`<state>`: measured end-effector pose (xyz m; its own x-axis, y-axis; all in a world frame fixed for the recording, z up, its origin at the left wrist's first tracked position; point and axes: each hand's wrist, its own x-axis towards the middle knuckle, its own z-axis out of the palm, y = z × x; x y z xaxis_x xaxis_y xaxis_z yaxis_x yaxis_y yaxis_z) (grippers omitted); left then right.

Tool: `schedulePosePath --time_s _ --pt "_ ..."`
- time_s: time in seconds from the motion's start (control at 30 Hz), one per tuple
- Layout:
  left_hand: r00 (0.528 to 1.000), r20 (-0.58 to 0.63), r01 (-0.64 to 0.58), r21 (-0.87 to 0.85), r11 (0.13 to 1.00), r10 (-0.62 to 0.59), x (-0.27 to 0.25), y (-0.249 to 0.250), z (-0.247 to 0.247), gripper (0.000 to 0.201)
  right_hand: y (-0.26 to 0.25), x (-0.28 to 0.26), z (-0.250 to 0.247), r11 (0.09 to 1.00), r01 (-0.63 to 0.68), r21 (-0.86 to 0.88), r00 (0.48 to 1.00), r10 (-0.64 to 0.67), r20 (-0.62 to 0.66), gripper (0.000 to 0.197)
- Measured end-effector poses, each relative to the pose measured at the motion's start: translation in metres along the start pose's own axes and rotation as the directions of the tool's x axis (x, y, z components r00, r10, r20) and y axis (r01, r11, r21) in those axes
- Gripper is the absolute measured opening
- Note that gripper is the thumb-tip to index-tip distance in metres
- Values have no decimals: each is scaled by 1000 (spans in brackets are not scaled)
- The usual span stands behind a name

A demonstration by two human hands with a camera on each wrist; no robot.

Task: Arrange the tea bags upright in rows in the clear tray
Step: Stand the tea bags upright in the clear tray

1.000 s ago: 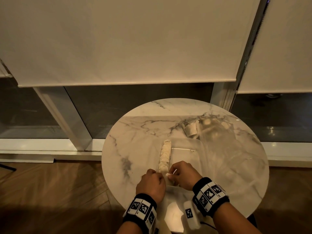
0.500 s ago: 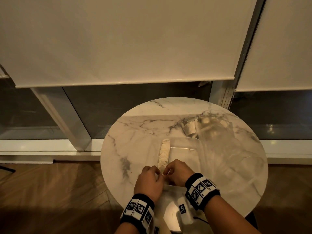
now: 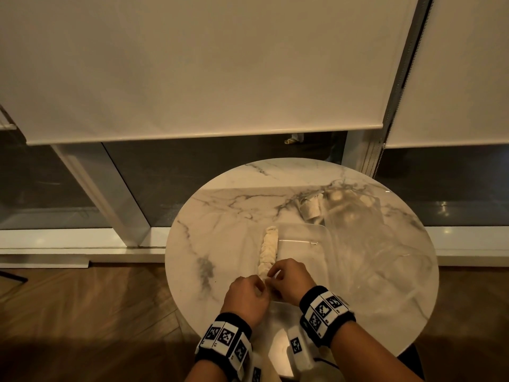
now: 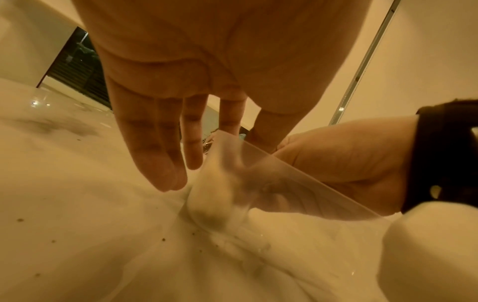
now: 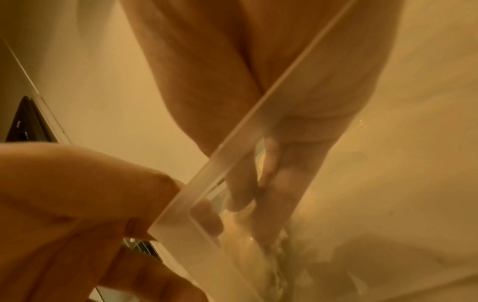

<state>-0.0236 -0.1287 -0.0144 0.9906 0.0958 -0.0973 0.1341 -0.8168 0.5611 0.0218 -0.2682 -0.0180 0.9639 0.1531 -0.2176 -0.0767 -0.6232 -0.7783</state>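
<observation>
A clear tray point(image 3: 303, 226) sits mid-table on the round marble table point(image 3: 220, 216). A row of upright tea bags point(image 3: 268, 248) lines its left wall. Both hands meet at the tray's near left corner. My left hand point(image 3: 248, 296) points down at that corner point(image 4: 297, 165): three fingers point(image 4: 165, 163) stay outside the wall, index and thumb go over the rim. My right hand point(image 3: 286, 277) reaches inside the tray point(image 5: 232, 132), and its fingers point(image 5: 274, 183) pinch a pale tea bag down at the near end of the row.
A crumpled clear plastic bag point(image 3: 355, 216) holding more tea bags lies at the back right, with loose tea bags point(image 3: 311, 209) at its mouth. The table's near edge is just under my wrists. Window blinds and wooden floor surround the table.
My right hand has slid left to the near end of the row and now meets the left hand. The white tag seen between its fingers a second ago is hidden.
</observation>
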Motion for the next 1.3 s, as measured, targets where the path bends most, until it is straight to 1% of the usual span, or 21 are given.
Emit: schedulePosePath --time_s 0.1,0.17,0.23,0.33,0.47,0.57,0.63,0.83,0.97,1.07,1.17,1.23,1.3 --pt "999 43 -21 -4 1000 21 -3 2 -1 28 0 -2 -6 999 -14 34 1000 14 -2 4" --pt "996 85 -23 -10 1000 24 -5 2 -2 31 1 -3 -12 1000 -13 -13 1000 13 -22 8" --pt "993 121 -8 8 1000 7 -5 2 -2 37 1 -6 -19 997 -20 -76 1000 19 -7 16" --pt "989 150 6 71 997 -17 -7 2 0 44 1 -10 -24 991 -42 -129 994 54 94 24" --pt "987 160 -15 135 991 -7 -7 4 0 40 3 -13 -22 989 -37 -142 978 65 199 24" --pt "987 161 -24 126 992 4 -6 2 1 35 2 -14 -18 986 -6 -168 965 49 256 27" --pt "988 157 -25 100 995 9 -5 1 2 34 2 -13 -17 985 5 -175 963 43 266 27" --pt "992 123 8 37 999 -12 -1 2 2 22 3 -11 -16 984 40 -175 962 9 272 30" --pt "990 136 33 -10 999 -32 -4 4 2 23 6 -11 -16 982 44 -182 965 5 262 32" --pt "993 112 22 -9 1000 -21 -4 6 -1 28 8 -9 -18 980 27 -199 976 17 215 34" --pt "997 70 40 -86 995 -34 -3 5 -3 43 12 -6 -20 973 -32 -228 984 71 165 33" --pt "994 55 109 -205 973 -99 -2 4 -5 51 13 -6 -20 968 -48 -245 980 93 174 33" --pt "978 59 208 -376 903 -201 0 0 -6 48 11 -7 -19 968 -28 -249 976 81 204 34"
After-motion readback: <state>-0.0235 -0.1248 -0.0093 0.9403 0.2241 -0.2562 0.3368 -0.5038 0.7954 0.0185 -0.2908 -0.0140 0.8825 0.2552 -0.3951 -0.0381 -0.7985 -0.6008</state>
